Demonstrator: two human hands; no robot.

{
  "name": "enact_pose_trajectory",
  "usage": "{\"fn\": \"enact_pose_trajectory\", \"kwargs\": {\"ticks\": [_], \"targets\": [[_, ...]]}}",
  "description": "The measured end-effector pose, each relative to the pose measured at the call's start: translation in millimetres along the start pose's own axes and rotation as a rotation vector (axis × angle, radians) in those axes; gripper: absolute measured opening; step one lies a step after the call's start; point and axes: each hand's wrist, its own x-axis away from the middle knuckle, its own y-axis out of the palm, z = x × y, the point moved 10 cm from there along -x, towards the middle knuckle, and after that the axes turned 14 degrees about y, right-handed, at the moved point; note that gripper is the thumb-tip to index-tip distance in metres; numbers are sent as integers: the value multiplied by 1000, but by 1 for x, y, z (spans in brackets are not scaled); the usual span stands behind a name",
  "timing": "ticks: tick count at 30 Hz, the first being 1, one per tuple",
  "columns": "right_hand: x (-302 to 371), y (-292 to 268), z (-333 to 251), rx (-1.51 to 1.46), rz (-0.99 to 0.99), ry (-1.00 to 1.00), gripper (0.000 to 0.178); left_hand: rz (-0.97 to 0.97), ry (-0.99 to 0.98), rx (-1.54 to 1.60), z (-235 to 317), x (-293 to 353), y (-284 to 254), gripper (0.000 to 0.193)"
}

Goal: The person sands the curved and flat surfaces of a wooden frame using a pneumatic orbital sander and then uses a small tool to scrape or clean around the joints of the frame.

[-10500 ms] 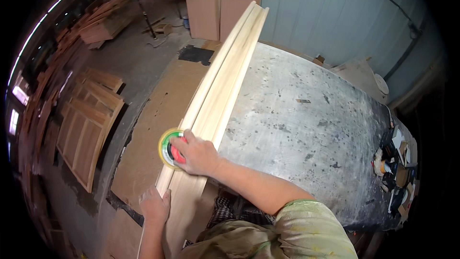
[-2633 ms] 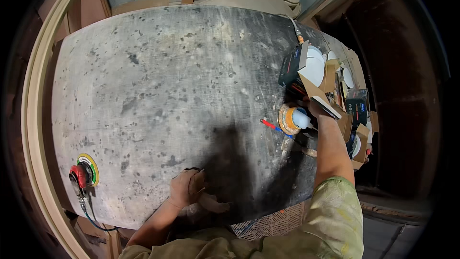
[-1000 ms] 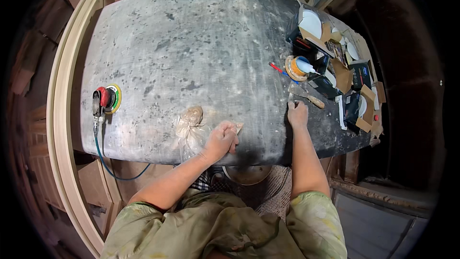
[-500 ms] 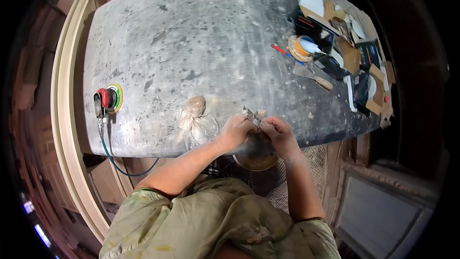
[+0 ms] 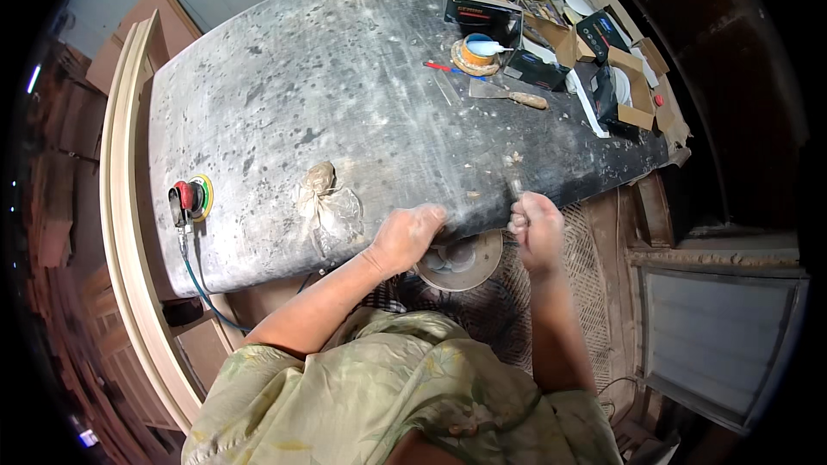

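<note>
My right hand (image 5: 537, 226) is closed in a fist over the near edge of the dusty grey table (image 5: 258, 103). From it a slim, pale piece (image 5: 516, 185) points up and away; blur hides its kind. My left hand (image 5: 412, 234) hovers at the table edge with fingers curled together. Whatever it may hold is hidden. A knotted clear plastic bag (image 5: 332, 211) with a tan lump in it lies to its left. Small pale scraps (image 5: 473, 195) rest on the table between and beyond the hands.
A red and black disc sander (image 5: 191, 198) with a blue hose stands at the left. Far right are open black boxes (image 5: 538, 69) with white discs, an orange pot (image 5: 479, 52) and a putty knife (image 5: 517, 98). A round bowl (image 5: 463, 271) sits below the table edge.
My hands, close together before over a small greyish piece, are now apart. The right has moved right with a slim piece in it. The view has shifted, showing more of the bowl.
</note>
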Motion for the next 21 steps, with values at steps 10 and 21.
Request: {"fn": "enact_pose_trajectory", "kwargs": {"ticks": [10, 21], "targets": [[38, 50, 49, 103, -252, 225, 16, -53, -62, 363, -15, 7, 36, 25], [23, 76, 51, 149, -274, 274, 16, 195, 134, -210, -4, 8, -11, 36]]}}
